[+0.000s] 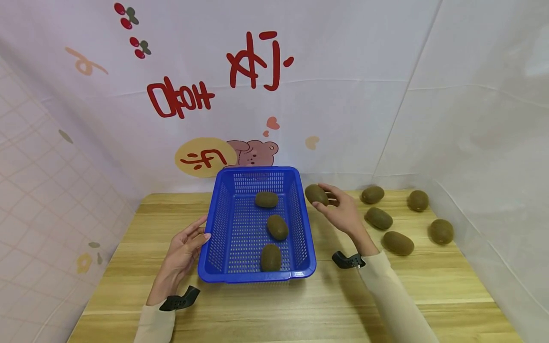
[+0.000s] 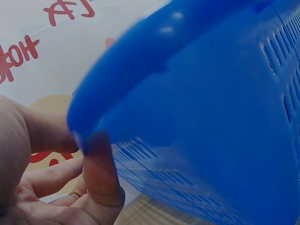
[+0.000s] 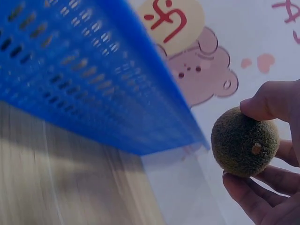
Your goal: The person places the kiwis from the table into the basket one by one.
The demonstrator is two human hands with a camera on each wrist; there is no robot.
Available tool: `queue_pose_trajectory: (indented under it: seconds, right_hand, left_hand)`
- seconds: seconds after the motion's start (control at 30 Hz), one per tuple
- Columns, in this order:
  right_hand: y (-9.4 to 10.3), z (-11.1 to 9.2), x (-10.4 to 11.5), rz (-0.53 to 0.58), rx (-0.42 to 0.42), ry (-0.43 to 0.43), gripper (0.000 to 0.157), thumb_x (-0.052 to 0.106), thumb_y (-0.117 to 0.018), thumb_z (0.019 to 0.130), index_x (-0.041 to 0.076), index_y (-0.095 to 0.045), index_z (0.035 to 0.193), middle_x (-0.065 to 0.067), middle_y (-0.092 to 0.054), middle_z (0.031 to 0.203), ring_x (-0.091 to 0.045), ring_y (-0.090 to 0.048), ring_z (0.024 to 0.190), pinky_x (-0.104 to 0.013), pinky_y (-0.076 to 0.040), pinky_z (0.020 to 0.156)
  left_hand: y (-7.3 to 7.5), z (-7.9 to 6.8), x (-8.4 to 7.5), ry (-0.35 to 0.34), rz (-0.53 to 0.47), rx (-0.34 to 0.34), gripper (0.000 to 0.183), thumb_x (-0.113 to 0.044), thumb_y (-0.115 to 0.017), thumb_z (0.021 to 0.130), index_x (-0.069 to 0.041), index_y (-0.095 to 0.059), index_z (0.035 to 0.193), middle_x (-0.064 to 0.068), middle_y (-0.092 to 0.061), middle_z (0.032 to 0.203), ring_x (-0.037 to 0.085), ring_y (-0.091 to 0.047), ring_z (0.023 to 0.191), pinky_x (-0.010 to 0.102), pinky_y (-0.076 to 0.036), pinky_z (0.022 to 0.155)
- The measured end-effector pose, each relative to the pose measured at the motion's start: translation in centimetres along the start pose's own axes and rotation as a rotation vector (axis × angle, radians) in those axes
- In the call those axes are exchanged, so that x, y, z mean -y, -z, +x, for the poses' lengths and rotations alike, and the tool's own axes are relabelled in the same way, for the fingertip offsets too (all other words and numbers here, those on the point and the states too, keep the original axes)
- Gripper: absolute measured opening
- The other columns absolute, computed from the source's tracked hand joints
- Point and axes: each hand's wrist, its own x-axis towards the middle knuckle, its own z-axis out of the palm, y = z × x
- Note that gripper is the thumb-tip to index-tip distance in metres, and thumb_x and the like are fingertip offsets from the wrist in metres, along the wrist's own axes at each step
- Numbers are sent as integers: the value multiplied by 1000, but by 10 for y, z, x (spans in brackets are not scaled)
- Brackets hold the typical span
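Note:
A blue plastic basket (image 1: 257, 277) with slotted walls stands on the wooden table, and three brown kiwis lie inside it: one toward the back (image 1: 266, 199), one in the middle (image 1: 277, 227), one near the front (image 1: 270, 257). My left hand (image 1: 184, 250) pinches the basket's left rim; in the left wrist view thumb and finger meet at the blue rim (image 2: 140, 56). Just outside the right rim, my right hand (image 1: 340, 209) holds another kiwi (image 1: 316, 194) between thumb and fingers. The right wrist view shows this fuzzy kiwi (image 3: 244, 141) off the table, beside the basket wall.
Several more kiwis lie loose on the table's right side, among them an oblong one (image 1: 398, 243) closest to the right sleeve. A white printed cloth (image 1: 343, 119) hangs behind the table and along both sides. Pale wood (image 1: 257, 314) shows in front of the basket.

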Motion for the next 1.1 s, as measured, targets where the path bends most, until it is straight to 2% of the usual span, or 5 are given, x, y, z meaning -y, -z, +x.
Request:
queue_pose_trajectory:
  seconds: [0.2,0.53,0.73,0.93,1.1]
  right_hand:
    - [-4,-6,16,16,22,75,57,21,-79,91,14,-59,144,-12,-63,140,-31,-65,123,-45,-58,101]
    - [-8,-20,41,62,86,172,56,17,-80,90,13,-60,143,-9,-64,140,-28,-63,124,-46,-58,101]
    - [-11,-27,51,65,112,257,55,13,-81,89,10,-62,141,-9,-66,137,-27,-67,117,-40,-60,97]
    - [-16,-37,58,27,171,284,56,18,-80,89,15,-62,142,-5,-68,132,-22,-68,112,-36,-61,96]
    - [-19,-42,59,15,209,323,55,18,-80,90,14,-62,141,-5,-67,135,-21,-68,110,-35,-61,94]
  left_hand:
    - [1,1,2,-7,-7,11,71,-3,-66,98,-5,-32,160,0,-63,112,9,-70,94,23,-63,79]
    - [2,1,3,-14,-7,13,71,-3,-66,98,-4,-32,160,1,-63,112,8,-70,91,20,-61,75]
    - [2,3,4,-10,-12,6,70,-3,-66,98,-5,-33,160,0,-63,111,8,-70,90,20,-61,75]
    - [3,3,5,-11,-3,1,69,-4,-66,98,-6,-34,160,-1,-64,111,9,-70,91,20,-61,74]
    - [3,3,4,-16,-3,2,70,-4,-67,98,-5,-34,159,-1,-64,110,8,-70,91,19,-61,73]
